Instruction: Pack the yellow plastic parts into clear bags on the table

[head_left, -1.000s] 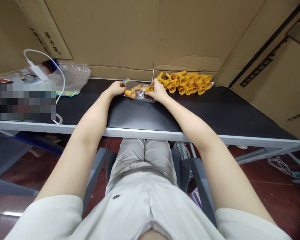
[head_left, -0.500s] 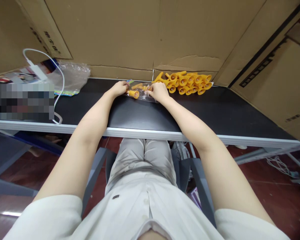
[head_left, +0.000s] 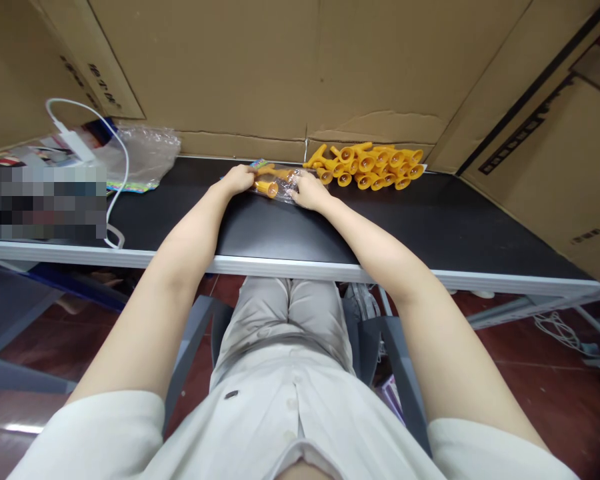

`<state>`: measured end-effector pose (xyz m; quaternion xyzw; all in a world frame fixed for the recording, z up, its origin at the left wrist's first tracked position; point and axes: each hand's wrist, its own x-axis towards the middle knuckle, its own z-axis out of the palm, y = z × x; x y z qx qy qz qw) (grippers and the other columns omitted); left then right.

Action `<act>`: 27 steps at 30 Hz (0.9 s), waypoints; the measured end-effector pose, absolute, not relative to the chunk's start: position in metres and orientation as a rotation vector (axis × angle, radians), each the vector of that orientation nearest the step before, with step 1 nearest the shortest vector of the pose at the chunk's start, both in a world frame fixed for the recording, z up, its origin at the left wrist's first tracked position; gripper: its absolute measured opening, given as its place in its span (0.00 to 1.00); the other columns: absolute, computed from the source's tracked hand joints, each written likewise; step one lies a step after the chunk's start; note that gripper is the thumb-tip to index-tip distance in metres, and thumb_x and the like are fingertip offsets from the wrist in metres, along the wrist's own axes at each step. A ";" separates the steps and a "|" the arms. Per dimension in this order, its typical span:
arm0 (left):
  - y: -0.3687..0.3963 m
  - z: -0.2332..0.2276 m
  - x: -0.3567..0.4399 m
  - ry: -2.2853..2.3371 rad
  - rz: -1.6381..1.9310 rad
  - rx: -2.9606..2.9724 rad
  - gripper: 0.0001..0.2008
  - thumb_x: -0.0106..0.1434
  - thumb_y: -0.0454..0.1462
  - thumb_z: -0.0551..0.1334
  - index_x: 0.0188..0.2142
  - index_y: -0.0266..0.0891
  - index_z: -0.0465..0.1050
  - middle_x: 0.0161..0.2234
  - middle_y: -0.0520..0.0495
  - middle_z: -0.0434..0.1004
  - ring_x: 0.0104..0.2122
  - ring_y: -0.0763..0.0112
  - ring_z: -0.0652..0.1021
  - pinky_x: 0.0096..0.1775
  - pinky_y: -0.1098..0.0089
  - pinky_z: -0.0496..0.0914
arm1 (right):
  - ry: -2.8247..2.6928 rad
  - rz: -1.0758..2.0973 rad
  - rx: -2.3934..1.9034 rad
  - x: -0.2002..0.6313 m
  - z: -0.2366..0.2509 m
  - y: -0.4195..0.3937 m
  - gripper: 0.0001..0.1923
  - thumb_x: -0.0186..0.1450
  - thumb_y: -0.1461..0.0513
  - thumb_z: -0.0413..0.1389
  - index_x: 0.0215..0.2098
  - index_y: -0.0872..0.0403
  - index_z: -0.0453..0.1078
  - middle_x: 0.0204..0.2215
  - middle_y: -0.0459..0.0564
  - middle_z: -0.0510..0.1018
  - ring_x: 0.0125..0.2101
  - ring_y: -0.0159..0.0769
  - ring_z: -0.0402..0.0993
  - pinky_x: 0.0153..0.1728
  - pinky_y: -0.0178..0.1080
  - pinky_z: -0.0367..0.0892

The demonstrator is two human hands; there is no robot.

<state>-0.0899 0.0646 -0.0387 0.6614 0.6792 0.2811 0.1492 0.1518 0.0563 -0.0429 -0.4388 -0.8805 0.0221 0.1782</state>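
A clear plastic bag [head_left: 283,194] with a coloured strip lies on the black tabletop, holding a few yellow-orange plastic pieces with cup-like ends [head_left: 267,189]. At the bag's left end, by the coloured strip, the fingers of my left hand [head_left: 240,178] are closed on the plastic. My right hand [head_left: 313,192] grips the bag's right part, thumb toward me, and partly hides what is inside. Just right of that hand a pile of similar yellow-orange pieces [head_left: 380,163] lies against the cardboard, their round openings facing me.
Clear plastic bags [head_left: 145,157] lie at the left, near a white cable [head_left: 126,160] and a blurred-out patch. Cardboard walls [head_left: 240,67] close off the back and the right side. A pale metal edge [head_left: 290,268] runs along the table's front.
My right hand has shifted slightly left and toward me over the bag, uncovering a yellow piece at the pile's left end. My left hand stays at the bag's left end.
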 end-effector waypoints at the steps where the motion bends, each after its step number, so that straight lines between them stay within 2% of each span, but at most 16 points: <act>1: 0.062 -0.036 -0.089 1.978 0.752 1.920 0.30 0.66 0.30 0.60 0.65 0.30 0.82 0.67 0.34 0.80 0.70 0.44 0.76 0.71 0.61 0.67 | -2.491 0.076 -1.214 0.151 -0.043 0.057 0.30 0.74 0.66 0.57 0.74 0.55 0.71 0.74 0.64 0.71 0.73 0.57 0.69 0.74 0.59 0.66; 5: 0.057 -0.031 -0.088 2.009 0.679 1.943 0.34 0.60 0.29 0.61 0.66 0.31 0.82 0.68 0.35 0.79 0.71 0.43 0.75 0.72 0.61 0.66 | -2.459 0.149 -1.084 0.149 -0.043 0.059 0.28 0.70 0.69 0.57 0.67 0.54 0.76 0.68 0.59 0.78 0.68 0.53 0.74 0.71 0.53 0.69; 9: 0.058 -0.032 -0.090 1.920 0.722 1.949 0.33 0.57 0.29 0.62 0.62 0.33 0.84 0.60 0.39 0.86 0.66 0.44 0.79 0.68 0.61 0.71 | -2.425 0.305 -1.022 0.146 -0.042 0.058 0.11 0.69 0.67 0.59 0.47 0.57 0.81 0.51 0.58 0.87 0.52 0.48 0.82 0.60 0.47 0.75; 12: 0.058 -0.034 -0.089 1.892 0.737 1.946 0.34 0.56 0.29 0.61 0.62 0.33 0.85 0.59 0.40 0.87 0.63 0.45 0.82 0.66 0.60 0.73 | -2.357 0.503 -0.963 0.143 -0.040 0.057 0.04 0.69 0.63 0.62 0.39 0.57 0.79 0.43 0.56 0.87 0.46 0.45 0.83 0.56 0.45 0.76; 14: 0.058 -0.033 -0.088 1.899 0.729 1.965 0.35 0.56 0.29 0.61 0.63 0.35 0.85 0.62 0.41 0.86 0.63 0.45 0.82 0.67 0.61 0.72 | -2.310 0.639 -0.917 0.141 -0.041 0.057 0.04 0.68 0.62 0.64 0.38 0.56 0.79 0.42 0.56 0.88 0.47 0.45 0.83 0.57 0.45 0.77; 18: 0.057 -0.032 -0.087 1.937 0.672 2.029 0.34 0.59 0.28 0.60 0.65 0.34 0.83 0.67 0.40 0.81 0.68 0.45 0.78 0.70 0.61 0.69 | -2.269 0.796 -0.833 0.140 -0.044 0.063 0.06 0.66 0.62 0.65 0.40 0.57 0.82 0.47 0.58 0.89 0.50 0.44 0.85 0.61 0.47 0.76; 23: 0.055 -0.033 -0.087 1.940 0.639 2.085 0.33 0.61 0.28 0.58 0.64 0.38 0.85 0.67 0.46 0.82 0.68 0.47 0.79 0.70 0.61 0.69 | -2.250 0.831 -0.832 0.138 -0.048 0.067 0.08 0.64 0.61 0.69 0.40 0.57 0.85 0.49 0.57 0.89 0.52 0.46 0.85 0.62 0.48 0.77; 27: 0.053 -0.032 -0.087 1.939 0.636 2.077 0.33 0.61 0.29 0.59 0.64 0.38 0.85 0.66 0.44 0.82 0.68 0.47 0.78 0.69 0.63 0.69 | -2.265 0.800 -0.847 0.137 -0.045 0.064 0.07 0.65 0.64 0.67 0.40 0.57 0.85 0.50 0.57 0.89 0.52 0.46 0.85 0.62 0.47 0.76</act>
